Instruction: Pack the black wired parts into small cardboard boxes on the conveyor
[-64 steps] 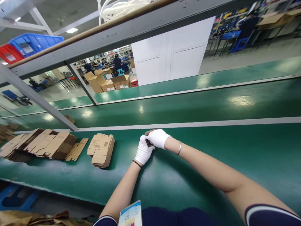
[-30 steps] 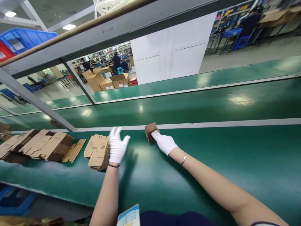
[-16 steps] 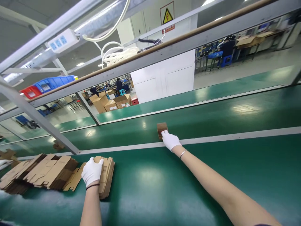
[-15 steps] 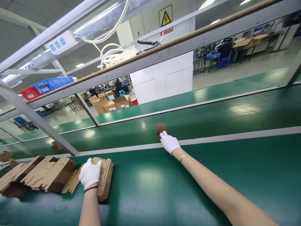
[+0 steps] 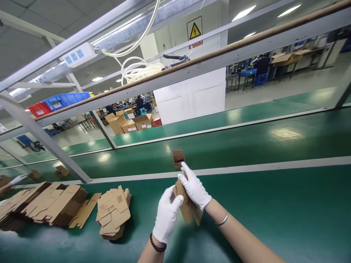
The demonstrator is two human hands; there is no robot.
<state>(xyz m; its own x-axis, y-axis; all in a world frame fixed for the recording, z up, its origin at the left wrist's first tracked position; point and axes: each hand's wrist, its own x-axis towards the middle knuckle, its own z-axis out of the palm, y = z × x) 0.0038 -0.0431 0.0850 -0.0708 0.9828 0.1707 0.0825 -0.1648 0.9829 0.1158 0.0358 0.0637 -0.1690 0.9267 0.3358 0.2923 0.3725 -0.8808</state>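
Cardboard blank (image 5: 186,210): part-folded, held between both gloved hands just on the near side of the white rail (image 5: 156,176). Left hand (image 5: 166,215) half-curled, thumb and fingers at its left edge; right hand (image 5: 196,188) fairly straight, laid along the other side.

Risks, as judged. Board looks thin and its lower panels splay; an uneven squeeze could crease a panel off its score line. Gloves may slip on the smooth face, or a tab may catch a fingertip. Right fingertips reach close to the open small box (image 5: 178,155), whether touching I cannot tell; a stray knuckle could nudge or tip it, dark and red contents included. Blank stack (image 5: 113,212) lies skewed, top sheets overhanging; a brush from the left forearm could slide them off.

Against half a second ago: left hand is then on the stack, now at the blank; right hand is then at the small box, now drawn back to the cardboard. Small box sits a little further left along the far green belt (image 5: 233,146). Stack top is uncovered and more fanned. Co-worker's gloved hand (image 5: 18,179), far left, shows more fully beside another box (image 5: 34,174).
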